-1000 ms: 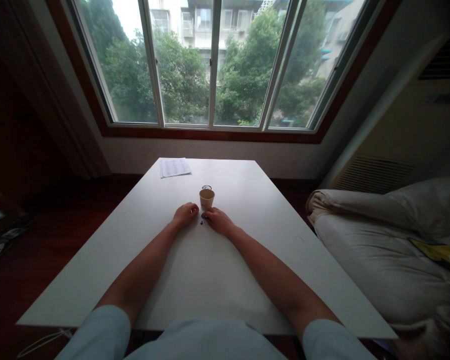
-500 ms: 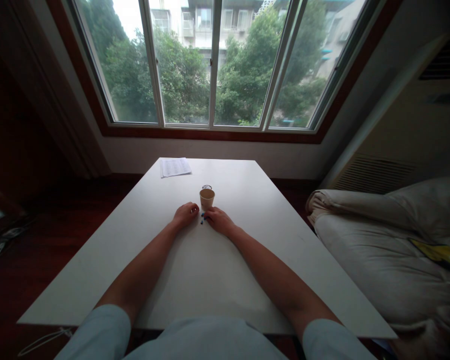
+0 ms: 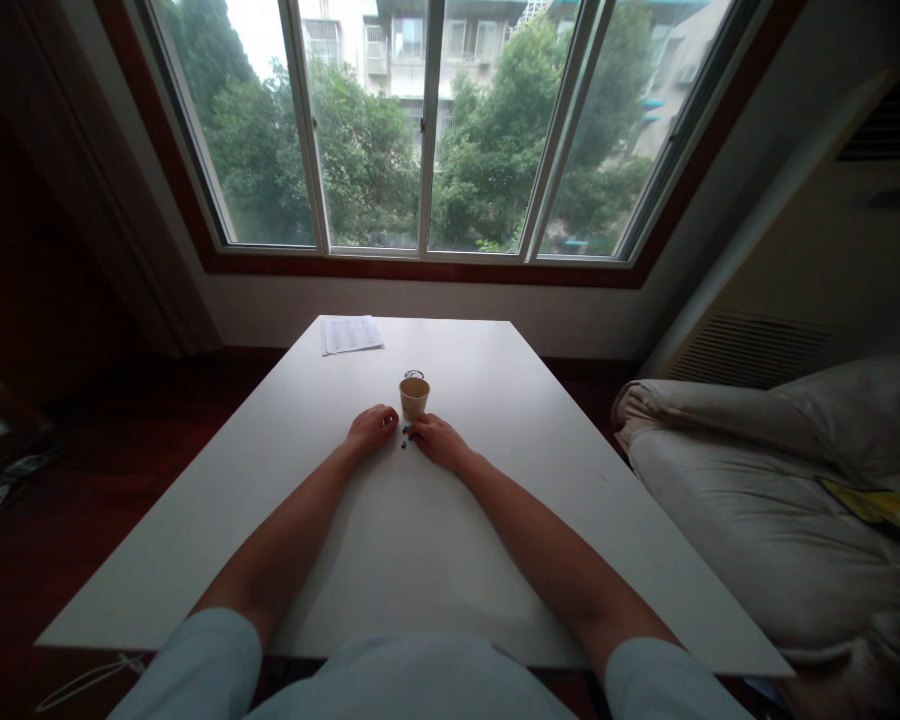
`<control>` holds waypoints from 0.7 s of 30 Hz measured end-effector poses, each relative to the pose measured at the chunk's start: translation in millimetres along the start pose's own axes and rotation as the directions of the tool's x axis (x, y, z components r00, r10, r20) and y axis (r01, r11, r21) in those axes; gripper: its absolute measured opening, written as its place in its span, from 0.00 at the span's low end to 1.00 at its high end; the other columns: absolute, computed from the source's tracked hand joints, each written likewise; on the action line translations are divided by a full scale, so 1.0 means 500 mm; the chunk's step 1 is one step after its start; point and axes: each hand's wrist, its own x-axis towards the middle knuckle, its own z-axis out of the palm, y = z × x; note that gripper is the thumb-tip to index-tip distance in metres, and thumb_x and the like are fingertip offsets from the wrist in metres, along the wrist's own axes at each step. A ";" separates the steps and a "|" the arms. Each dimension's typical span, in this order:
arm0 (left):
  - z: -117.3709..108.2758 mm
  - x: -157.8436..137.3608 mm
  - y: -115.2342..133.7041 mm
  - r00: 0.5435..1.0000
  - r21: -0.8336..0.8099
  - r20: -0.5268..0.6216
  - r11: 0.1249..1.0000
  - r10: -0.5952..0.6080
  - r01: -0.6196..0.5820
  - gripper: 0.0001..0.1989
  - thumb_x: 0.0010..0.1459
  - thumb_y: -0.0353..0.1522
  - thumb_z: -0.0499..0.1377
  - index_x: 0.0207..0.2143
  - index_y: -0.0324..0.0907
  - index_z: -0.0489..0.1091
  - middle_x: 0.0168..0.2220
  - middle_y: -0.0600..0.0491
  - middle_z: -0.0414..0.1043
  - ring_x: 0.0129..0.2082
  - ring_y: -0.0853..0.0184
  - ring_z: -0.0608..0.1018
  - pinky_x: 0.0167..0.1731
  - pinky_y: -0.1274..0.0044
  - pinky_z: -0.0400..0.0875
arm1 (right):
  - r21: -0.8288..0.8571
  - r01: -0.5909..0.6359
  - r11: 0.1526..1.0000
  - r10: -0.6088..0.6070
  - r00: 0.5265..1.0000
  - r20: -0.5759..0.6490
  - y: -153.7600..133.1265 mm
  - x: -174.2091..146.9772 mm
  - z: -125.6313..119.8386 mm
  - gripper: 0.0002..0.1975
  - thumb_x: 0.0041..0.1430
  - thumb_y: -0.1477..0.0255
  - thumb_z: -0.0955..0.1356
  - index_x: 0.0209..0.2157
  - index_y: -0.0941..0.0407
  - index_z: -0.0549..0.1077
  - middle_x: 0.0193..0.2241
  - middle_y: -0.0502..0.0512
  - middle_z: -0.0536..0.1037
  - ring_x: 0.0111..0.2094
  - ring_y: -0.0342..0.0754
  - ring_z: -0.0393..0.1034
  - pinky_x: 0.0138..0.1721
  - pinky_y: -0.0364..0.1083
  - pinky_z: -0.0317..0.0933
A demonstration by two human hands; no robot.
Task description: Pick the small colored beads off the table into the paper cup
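Observation:
A paper cup [image 3: 414, 398] stands upright on the white table [image 3: 412, 540], its opening facing up; I cannot see its bottom inside. Just in front of it lie several small dark blue pieces [image 3: 403, 445], too small to name. My left hand [image 3: 373, 430] rests on the table to the left of the cup, fingers curled with thumb and fingertips together. Whatever it may hold is hidden. On the other side, my right hand [image 3: 438, 440] lies close to the cup's base, fingertips closed on a small blue piece [image 3: 412, 436].
Behind the cup lies a small dark ring-shaped item [image 3: 414, 374]. Sheets of paper [image 3: 352, 334] lie at the table's far left corner. A padded sofa [image 3: 750, 520] stands along the right side. Beyond the table's far edge is a wall with a window [image 3: 367, 150].

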 end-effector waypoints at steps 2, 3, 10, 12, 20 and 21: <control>0.001 0.001 -0.002 1.000 0.001 0.004 1.000 0.001 -0.001 0.11 0.64 0.35 0.54 0.38 0.46 0.76 0.37 0.52 0.74 0.35 0.67 0.74 0.36 0.75 0.64 | 0.001 0.004 1.000 -0.004 1.000 -0.002 0.000 0.000 -0.001 0.09 0.63 0.77 0.68 0.42 0.54 0.79 0.43 0.56 0.75 0.46 0.49 0.68 0.48 0.46 0.61; 0.002 0.001 -0.002 1.000 0.002 0.004 1.000 0.001 -0.001 0.11 0.64 0.35 0.53 0.38 0.46 0.76 0.37 0.52 0.74 0.36 0.67 0.74 0.36 0.75 0.64 | 0.002 0.007 1.000 -0.007 1.000 -0.003 0.000 -0.001 -0.002 0.08 0.63 0.77 0.68 0.42 0.54 0.78 0.42 0.56 0.75 0.46 0.49 0.68 0.48 0.46 0.61; 0.003 0.000 -0.001 1.000 0.004 -0.008 1.000 0.003 -0.003 0.10 0.63 0.35 0.53 0.38 0.46 0.75 0.37 0.52 0.74 0.35 0.67 0.74 0.35 0.75 0.63 | 0.003 0.019 1.000 -0.019 1.000 -0.017 0.000 -0.003 -0.004 0.07 0.63 0.77 0.68 0.41 0.55 0.78 0.41 0.56 0.75 0.46 0.49 0.68 0.47 0.46 0.61; 0.002 -0.001 0.000 1.000 0.004 -0.003 1.000 -0.002 0.002 0.11 0.64 0.35 0.53 0.38 0.46 0.75 0.37 0.52 0.74 0.35 0.67 0.74 0.35 0.76 0.63 | 0.004 0.023 1.000 -0.023 1.000 -0.018 0.000 -0.003 -0.004 0.07 0.63 0.77 0.68 0.41 0.55 0.77 0.41 0.56 0.75 0.46 0.49 0.68 0.47 0.46 0.61; -0.003 -0.002 0.005 1.000 0.005 0.005 1.000 -0.014 0.014 0.11 0.64 0.35 0.53 0.38 0.46 0.76 0.37 0.52 0.74 0.35 0.67 0.74 0.35 0.76 0.64 | -0.001 0.025 1.000 -0.025 1.000 -0.014 -0.004 -0.004 -0.007 0.07 0.63 0.76 0.68 0.41 0.55 0.77 0.42 0.56 0.76 0.46 0.49 0.68 0.48 0.45 0.61; -0.005 -0.003 0.007 1.000 0.005 0.006 1.000 -0.015 0.015 0.11 0.64 0.35 0.53 0.38 0.46 0.76 0.37 0.52 0.74 0.35 0.67 0.74 0.36 0.76 0.64 | -0.002 0.023 1.000 -0.023 1.000 -0.014 -0.005 -0.005 -0.008 0.07 0.63 0.76 0.68 0.41 0.55 0.77 0.42 0.55 0.76 0.46 0.49 0.68 0.48 0.45 0.61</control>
